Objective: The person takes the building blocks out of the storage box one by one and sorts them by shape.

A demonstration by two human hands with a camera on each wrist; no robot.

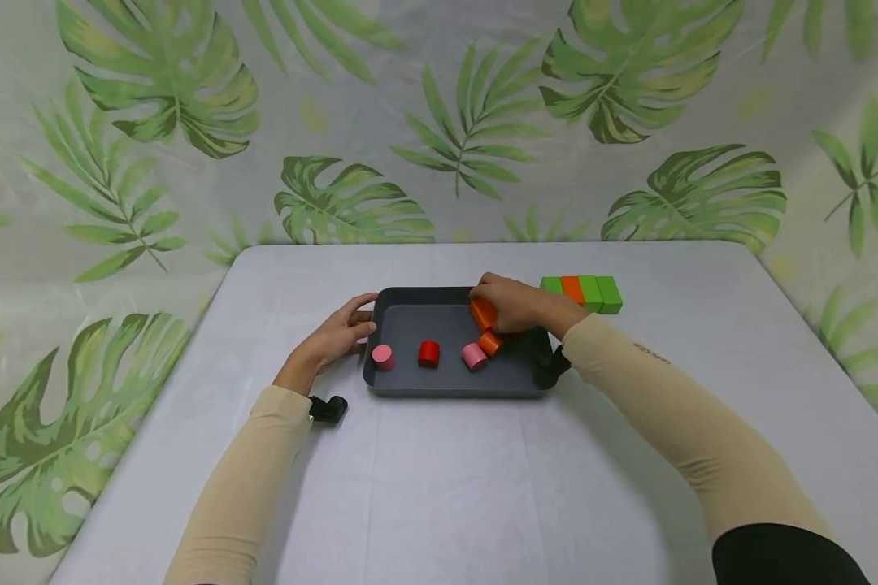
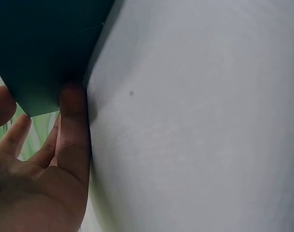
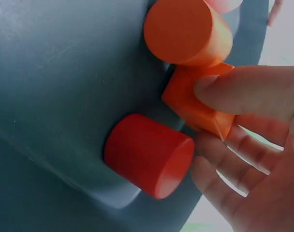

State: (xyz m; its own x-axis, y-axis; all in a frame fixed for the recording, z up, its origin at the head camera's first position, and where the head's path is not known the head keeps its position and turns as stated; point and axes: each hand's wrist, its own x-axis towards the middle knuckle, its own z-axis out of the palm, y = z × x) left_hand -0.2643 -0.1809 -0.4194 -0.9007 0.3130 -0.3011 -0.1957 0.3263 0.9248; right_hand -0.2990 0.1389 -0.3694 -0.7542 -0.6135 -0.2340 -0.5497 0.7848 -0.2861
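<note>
Right hand [image 1: 512,305] has thumb and fingers pinching an orange faceted block [image 3: 189,102], right inside the dark grey rectangular tray [image 1: 446,392]! An orange cylinder [image 1: 490,344] touches that block, a red cylinder [image 3: 146,153] sits just beside; pink and red cylinders line the near side. Left hand [image 1: 340,333], fingers loosely extended, touches the tray's left end.

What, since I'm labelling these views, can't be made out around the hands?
Head view: part of the orange block, covered by the right hand.
Head view: the print on the right sleeve, too small to read.
Left wrist view: the inside of the tray, hidden by its outer side.
Right wrist view: part of the pink cylinder, cut off by the top edge.
</note>
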